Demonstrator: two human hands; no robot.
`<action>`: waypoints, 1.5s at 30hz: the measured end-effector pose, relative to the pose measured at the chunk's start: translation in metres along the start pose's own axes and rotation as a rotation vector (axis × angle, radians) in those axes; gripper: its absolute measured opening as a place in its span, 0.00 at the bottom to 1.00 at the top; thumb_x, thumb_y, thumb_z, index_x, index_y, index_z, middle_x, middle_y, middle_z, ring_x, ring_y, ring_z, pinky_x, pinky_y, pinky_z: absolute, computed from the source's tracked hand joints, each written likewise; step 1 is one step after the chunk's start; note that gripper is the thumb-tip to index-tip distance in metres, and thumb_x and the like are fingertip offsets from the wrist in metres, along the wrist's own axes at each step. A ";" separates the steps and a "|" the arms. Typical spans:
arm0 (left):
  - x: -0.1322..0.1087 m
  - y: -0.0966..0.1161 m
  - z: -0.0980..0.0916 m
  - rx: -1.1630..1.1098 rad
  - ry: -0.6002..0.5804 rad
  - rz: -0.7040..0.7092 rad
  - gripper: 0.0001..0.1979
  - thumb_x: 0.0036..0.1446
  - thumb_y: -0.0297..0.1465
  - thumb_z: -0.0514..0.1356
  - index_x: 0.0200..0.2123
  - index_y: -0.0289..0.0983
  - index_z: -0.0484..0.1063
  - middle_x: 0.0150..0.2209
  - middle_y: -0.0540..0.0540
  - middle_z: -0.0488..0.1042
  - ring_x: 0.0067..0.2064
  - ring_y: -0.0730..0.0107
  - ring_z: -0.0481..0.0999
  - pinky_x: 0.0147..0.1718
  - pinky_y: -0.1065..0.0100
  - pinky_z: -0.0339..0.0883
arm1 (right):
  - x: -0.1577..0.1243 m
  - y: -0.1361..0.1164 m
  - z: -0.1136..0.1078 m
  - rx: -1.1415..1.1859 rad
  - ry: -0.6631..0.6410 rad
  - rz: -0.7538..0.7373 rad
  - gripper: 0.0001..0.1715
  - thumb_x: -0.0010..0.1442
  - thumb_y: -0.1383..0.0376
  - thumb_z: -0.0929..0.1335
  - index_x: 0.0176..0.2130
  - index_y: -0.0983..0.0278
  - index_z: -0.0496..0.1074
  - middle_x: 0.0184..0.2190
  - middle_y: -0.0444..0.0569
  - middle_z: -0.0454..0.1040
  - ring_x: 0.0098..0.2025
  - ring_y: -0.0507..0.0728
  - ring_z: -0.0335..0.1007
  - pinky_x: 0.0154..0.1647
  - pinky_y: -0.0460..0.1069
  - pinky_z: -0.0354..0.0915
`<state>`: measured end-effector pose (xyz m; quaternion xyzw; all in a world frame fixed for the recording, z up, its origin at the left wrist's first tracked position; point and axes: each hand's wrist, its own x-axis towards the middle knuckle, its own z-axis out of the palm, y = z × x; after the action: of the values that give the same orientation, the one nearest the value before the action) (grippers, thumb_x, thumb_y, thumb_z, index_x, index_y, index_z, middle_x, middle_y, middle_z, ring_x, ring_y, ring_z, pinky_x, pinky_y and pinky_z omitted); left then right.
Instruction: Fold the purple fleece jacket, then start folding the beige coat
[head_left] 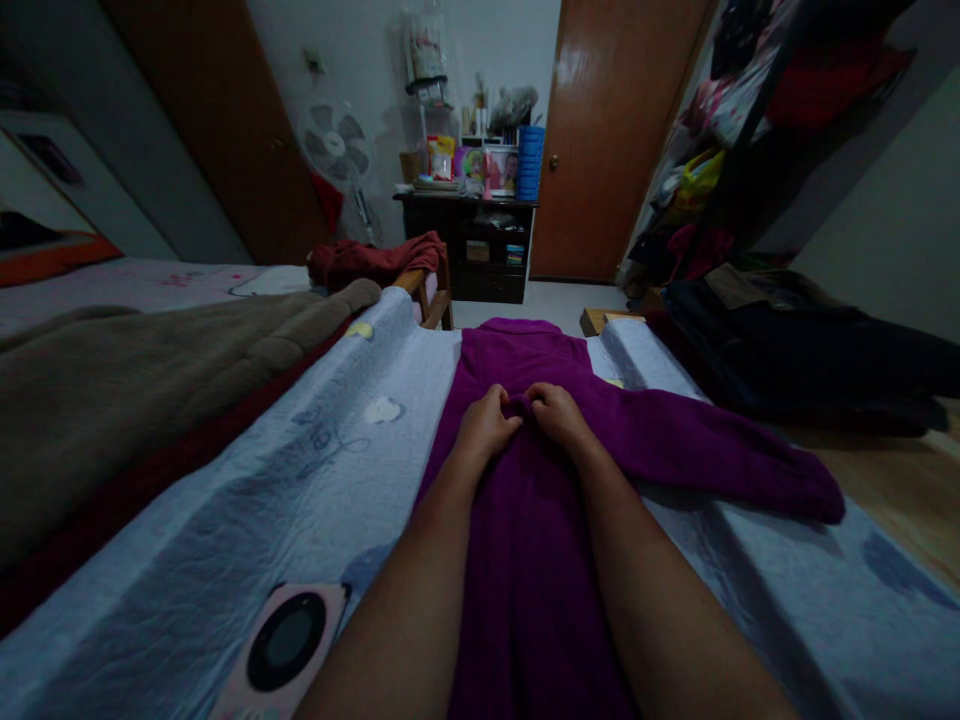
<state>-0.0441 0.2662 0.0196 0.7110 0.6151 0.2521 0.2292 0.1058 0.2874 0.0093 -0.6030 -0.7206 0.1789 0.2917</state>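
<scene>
A purple long-sleeved garment (540, 540), perhaps a coat, lies spread lengthwise on the bed with its collar end away from me. One sleeve stretches out to the right; the other does not show. My left hand (491, 425) pinches a fold of the cloth around the garment's middle. Close beside it, my right hand (556, 412) grips the same fold, with a short raised ridge of fabric between the two. Both hands are closed, and the fingertips are partly hidden in the cloth.
A pink phone-like device (281, 650) with a dark round patch lies on the light blue bedsheet (300, 500) near my left forearm. A brown fuzzy blanket (150, 390) runs along the left. Dark folded clothes (810, 340) are stacked at right. A red cloth (375, 262) hangs over the bed's wooden end.
</scene>
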 end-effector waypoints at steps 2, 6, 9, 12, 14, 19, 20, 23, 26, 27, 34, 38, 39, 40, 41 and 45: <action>-0.001 0.001 0.001 0.049 0.026 0.026 0.12 0.51 0.30 0.64 0.39 0.40 0.66 0.33 0.50 0.74 0.36 0.66 0.75 0.35 0.70 0.63 | 0.000 0.000 0.001 0.012 0.002 -0.003 0.17 0.48 0.74 0.61 0.32 0.64 0.75 0.32 0.47 0.77 0.35 0.54 0.69 0.39 0.46 0.60; -0.001 0.001 0.002 0.136 0.049 0.073 0.12 0.52 0.28 0.63 0.40 0.40 0.67 0.39 0.46 0.73 0.42 0.64 0.74 0.40 0.68 0.65 | 0.000 0.003 0.002 0.034 0.011 -0.014 0.17 0.48 0.74 0.61 0.32 0.63 0.75 0.31 0.46 0.77 0.34 0.54 0.68 0.39 0.46 0.60; -0.001 0.001 0.003 0.177 0.026 0.084 0.13 0.53 0.27 0.61 0.42 0.40 0.67 0.42 0.44 0.72 0.44 0.63 0.74 0.42 0.67 0.65 | 0.001 0.004 0.003 0.045 0.009 -0.027 0.16 0.48 0.74 0.61 0.32 0.64 0.75 0.31 0.47 0.76 0.35 0.55 0.68 0.39 0.47 0.61; -0.002 0.003 0.002 0.196 0.010 0.088 0.13 0.54 0.27 0.61 0.44 0.40 0.66 0.44 0.44 0.71 0.45 0.63 0.74 0.44 0.67 0.66 | 0.000 0.003 0.002 0.052 0.016 -0.025 0.17 0.48 0.74 0.61 0.34 0.64 0.75 0.33 0.48 0.77 0.36 0.55 0.69 0.41 0.47 0.61; -0.003 0.004 0.001 0.199 0.004 0.088 0.14 0.54 0.26 0.61 0.44 0.40 0.66 0.44 0.44 0.71 0.46 0.63 0.73 0.44 0.67 0.65 | 0.000 0.002 0.002 0.053 0.020 -0.020 0.18 0.49 0.75 0.61 0.36 0.64 0.75 0.36 0.48 0.77 0.38 0.55 0.69 0.43 0.47 0.62; -0.005 0.007 -0.001 0.199 -0.018 0.075 0.14 0.55 0.27 0.61 0.45 0.40 0.66 0.44 0.44 0.70 0.46 0.63 0.73 0.45 0.67 0.66 | -0.002 0.001 -0.002 0.002 0.009 -0.025 0.19 0.52 0.77 0.62 0.40 0.64 0.75 0.42 0.51 0.77 0.45 0.55 0.69 0.50 0.48 0.61; -0.005 0.007 -0.002 0.203 -0.020 0.071 0.13 0.55 0.27 0.61 0.45 0.40 0.66 0.44 0.45 0.70 0.46 0.63 0.73 0.45 0.67 0.66 | -0.002 0.001 -0.003 -0.006 0.004 -0.026 0.19 0.53 0.77 0.62 0.40 0.64 0.75 0.42 0.50 0.77 0.45 0.55 0.69 0.51 0.48 0.61; -0.006 0.008 -0.002 0.215 -0.022 0.065 0.14 0.55 0.27 0.61 0.45 0.41 0.65 0.45 0.45 0.70 0.46 0.63 0.73 0.45 0.67 0.65 | -0.003 0.002 -0.005 -0.008 -0.008 -0.026 0.18 0.55 0.77 0.62 0.41 0.64 0.75 0.43 0.50 0.77 0.46 0.55 0.70 0.52 0.48 0.62; -0.007 0.009 0.000 0.221 -0.012 0.072 0.14 0.55 0.27 0.60 0.45 0.40 0.64 0.46 0.44 0.69 0.48 0.63 0.73 0.46 0.66 0.65 | -0.003 0.003 -0.007 0.000 -0.016 -0.014 0.17 0.56 0.75 0.63 0.42 0.64 0.75 0.44 0.50 0.77 0.46 0.55 0.71 0.51 0.48 0.63; -0.007 0.009 0.000 0.220 -0.007 0.078 0.15 0.55 0.26 0.60 0.46 0.40 0.64 0.47 0.43 0.69 0.48 0.63 0.73 0.46 0.66 0.65 | -0.003 0.003 -0.008 -0.006 -0.020 -0.010 0.17 0.57 0.75 0.63 0.43 0.64 0.75 0.44 0.50 0.77 0.46 0.55 0.71 0.51 0.48 0.63; -0.008 0.011 0.000 0.232 -0.013 0.098 0.15 0.55 0.24 0.57 0.46 0.39 0.62 0.49 0.42 0.69 0.50 0.63 0.72 0.47 0.65 0.65 | -0.003 0.008 -0.014 -0.110 -0.055 -0.016 0.17 0.59 0.70 0.64 0.47 0.65 0.74 0.49 0.54 0.75 0.51 0.57 0.70 0.53 0.49 0.62; -0.009 0.012 -0.001 0.236 -0.025 0.086 0.15 0.56 0.24 0.57 0.46 0.40 0.62 0.49 0.43 0.69 0.51 0.63 0.72 0.48 0.66 0.65 | -0.002 0.010 -0.015 -0.206 -0.088 0.029 0.19 0.62 0.67 0.63 0.52 0.64 0.71 0.55 0.56 0.72 0.56 0.60 0.67 0.58 0.54 0.59; -0.009 0.012 -0.001 0.234 -0.025 0.088 0.15 0.56 0.24 0.57 0.46 0.40 0.62 0.49 0.43 0.69 0.51 0.63 0.72 0.48 0.66 0.65 | -0.002 0.010 -0.014 -0.230 -0.100 0.045 0.20 0.62 0.66 0.63 0.53 0.64 0.70 0.56 0.56 0.71 0.58 0.61 0.65 0.60 0.57 0.57; -0.009 0.012 -0.001 0.229 -0.026 0.090 0.15 0.56 0.24 0.57 0.46 0.40 0.62 0.49 0.43 0.69 0.51 0.62 0.72 0.48 0.65 0.65 | -0.002 0.010 -0.014 -0.252 -0.108 0.064 0.21 0.63 0.65 0.63 0.54 0.63 0.70 0.57 0.56 0.70 0.60 0.62 0.63 0.61 0.59 0.54; -0.009 0.012 -0.001 0.223 -0.026 0.090 0.15 0.56 0.24 0.57 0.46 0.40 0.62 0.50 0.42 0.69 0.50 0.62 0.72 0.48 0.65 0.65 | -0.002 0.010 -0.013 -0.270 -0.113 0.083 0.22 0.63 0.64 0.63 0.56 0.63 0.69 0.59 0.56 0.68 0.62 0.63 0.60 0.63 0.62 0.51; -0.009 0.013 -0.002 0.207 -0.038 0.073 0.16 0.56 0.23 0.57 0.47 0.40 0.62 0.50 0.42 0.69 0.51 0.63 0.72 0.49 0.64 0.65 | -0.004 0.012 -0.010 -0.314 -0.125 0.154 0.26 0.65 0.60 0.60 0.61 0.60 0.64 0.66 0.54 0.58 0.68 0.65 0.49 0.66 0.67 0.42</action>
<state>-0.0366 0.2553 0.0286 0.7573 0.6073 0.1818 0.1566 0.1215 0.2849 0.0091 -0.6822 -0.7082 0.1230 0.1340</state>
